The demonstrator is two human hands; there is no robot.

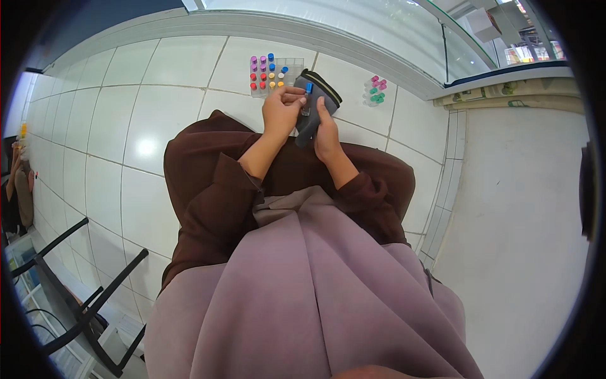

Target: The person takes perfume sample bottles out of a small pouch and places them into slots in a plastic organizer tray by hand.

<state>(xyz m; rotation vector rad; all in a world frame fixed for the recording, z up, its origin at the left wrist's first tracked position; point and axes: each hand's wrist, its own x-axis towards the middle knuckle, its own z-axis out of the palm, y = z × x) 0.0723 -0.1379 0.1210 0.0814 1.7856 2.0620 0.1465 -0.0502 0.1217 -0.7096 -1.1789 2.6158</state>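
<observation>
My left hand point(282, 112) has its fingers closed around a clear tube with a blue cap point(309, 88), in front of a dark grey zip pouch point(307, 129). My right hand point(326, 131) grips the pouch from its right side, thumb on the front. The pouch is tilted, its zip edge at the upper right. Just beyond my left hand, a clear rack point(294, 64) on the tiled floor holds several tubes with purple, red, blue and yellow or orange caps. Part of the rack is hidden behind the pouch and hand.
Several pink-capped and green-capped tubes point(377, 98) lie on the floor at the right. A glass cabinet point(353, 25) borders the floor ahead. Black metal bars point(95, 316) stand at the lower left. Part of another person point(23, 189) shows at the far left.
</observation>
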